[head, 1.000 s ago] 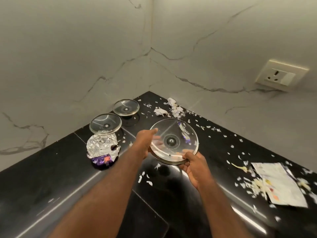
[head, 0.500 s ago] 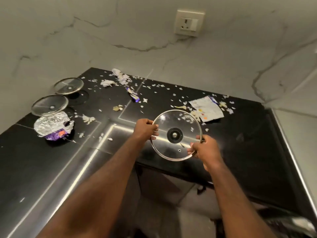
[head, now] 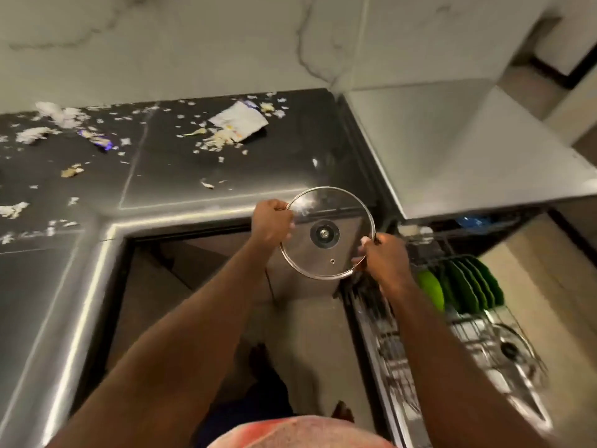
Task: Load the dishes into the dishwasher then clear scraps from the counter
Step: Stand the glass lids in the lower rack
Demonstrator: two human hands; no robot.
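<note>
Mid-load, by the look of it; glass lid point(head: 327, 233) held up in the air just left of the pulled-out dishwasher rack point(head: 458, 331), tilted toward the camera, underside knob fitting showing at its centre; left hand point(head: 272, 221) with its grip closed over the lid's upper left rim, right hand point(head: 384, 258) with its grip closed on the lower right rim, fingertips curled round the metal edge.

Already in that rack: a row of green plates point(head: 465, 286) standing on edge at the far end, and another glass lid point(head: 513, 347) lying nearer, blurred; so part of the loading seems done, this lid not yet placed; whether other dishes wait outside the view cannot be told.

Clearing not begun, judging from the mess: scraps point(head: 216, 140) and white flecks scattered over the black tabletop point(head: 168, 176) up and to the left of the held lid, a crumpled paper wrapper point(head: 240, 119) among them, a small purple wrapper point(head: 97, 140) further left.

Glossy dark stone tabletop with a steel-edged corner; pale veined marble wall point(head: 193, 43) behind; a grey metal surface point(head: 452, 147) above the rack; beige tiled floor below.
</note>
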